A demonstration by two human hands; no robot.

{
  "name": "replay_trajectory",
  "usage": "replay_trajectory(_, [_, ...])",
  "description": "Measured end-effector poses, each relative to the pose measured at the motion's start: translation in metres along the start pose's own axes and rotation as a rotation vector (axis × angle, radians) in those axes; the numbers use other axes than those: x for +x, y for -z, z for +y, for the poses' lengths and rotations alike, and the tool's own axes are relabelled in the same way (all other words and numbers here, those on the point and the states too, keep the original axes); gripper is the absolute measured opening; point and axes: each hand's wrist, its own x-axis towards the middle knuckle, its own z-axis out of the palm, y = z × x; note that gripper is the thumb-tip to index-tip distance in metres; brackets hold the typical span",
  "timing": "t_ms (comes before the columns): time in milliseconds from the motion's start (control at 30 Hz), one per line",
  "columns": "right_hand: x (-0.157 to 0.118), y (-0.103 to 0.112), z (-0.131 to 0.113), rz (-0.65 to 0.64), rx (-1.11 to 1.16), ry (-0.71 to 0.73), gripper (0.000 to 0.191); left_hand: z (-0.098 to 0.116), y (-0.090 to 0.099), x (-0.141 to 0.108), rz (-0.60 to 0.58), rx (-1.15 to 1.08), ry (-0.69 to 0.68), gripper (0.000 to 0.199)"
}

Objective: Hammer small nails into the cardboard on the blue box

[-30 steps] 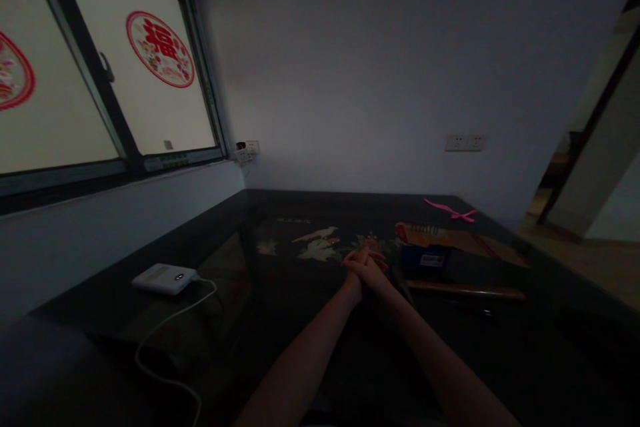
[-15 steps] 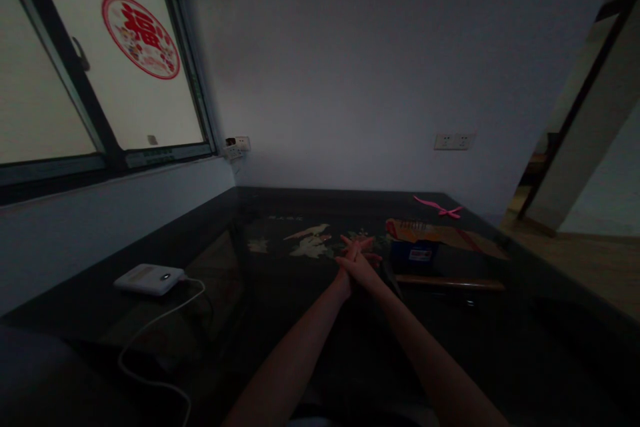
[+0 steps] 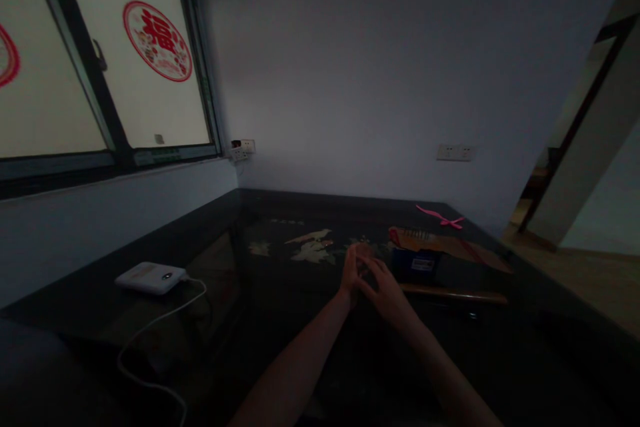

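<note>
Near the middle of the dark tabletop [image 3: 280, 320], my two hands meet at the fingers. My left hand [image 3: 351, 277] is turned on its side, its fingers stretched forward and partly hidden by the other hand. My right hand [image 3: 389, 288] has its thumb and fingers apart, the fingertips touching the left hand. No object shows between them. Just right of the hands stands a dark blue box [image 3: 417, 263] with brown cardboard flaps [image 3: 450, 244]. A brown wooden stick [image 3: 455, 294] lies in front of it.
A white power bank [image 3: 151, 277] with a white cable [image 3: 150, 323] lies at the left. A pink ribbon [image 3: 443, 219] rests near the far right corner. Behind the table is a wall [image 3: 340, 93] with sockets [image 3: 455, 153]; a window [image 3: 145, 100] is on the left.
My fingers were crossed through each other and spread; now the hands have drawn apart a little, touching at bent fingers. The view has shifted slightly, showing more of the window.
</note>
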Motion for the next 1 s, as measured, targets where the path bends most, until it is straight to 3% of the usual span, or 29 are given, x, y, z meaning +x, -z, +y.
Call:
replay_trajectory(100, [-0.038,0.030,0.039,0.035,-0.102,-0.041,0.038,-0.009,0.001,0.008,0.062,-0.049,0.054,0.050])
replay_trajectory(233, [-0.077,0.079,0.127,0.132,-0.313,-0.205,0.040,-0.022,-0.001,0.016,0.095,-0.012,0.036,0.044])
replay_trajectory(367, [-0.088,0.117,0.209,0.185,-0.468,-0.355,0.042,-0.029,-0.003,0.017,0.068,0.027,-0.010,0.043])
replay_trajectory(500, [-0.087,0.128,0.248,0.132,-0.502,-0.396,0.039,-0.027,-0.003,0.014,0.048,0.071,-0.037,0.038])
replay_trajectory(600, [-0.088,0.128,0.254,0.080,-0.522,-0.381,0.043,-0.021,-0.003,0.011,0.032,0.136,-0.109,0.036])
replay_trajectory(767, [-0.098,0.120,0.235,0.022,-0.584,-0.312,0.042,-0.003,-0.006,-0.006,-0.063,0.417,-0.391,0.032])
replay_trajectory(867, [-0.105,0.107,0.207,-0.013,-0.632,-0.230,0.041,0.005,-0.009,-0.019,-0.197,0.638,-0.540,0.027])
replay_trajectory(1000, [-0.113,0.083,0.148,-0.107,-0.884,-0.046,0.058,0.008,-0.012,-0.028,-0.293,0.839,-0.652,0.024])
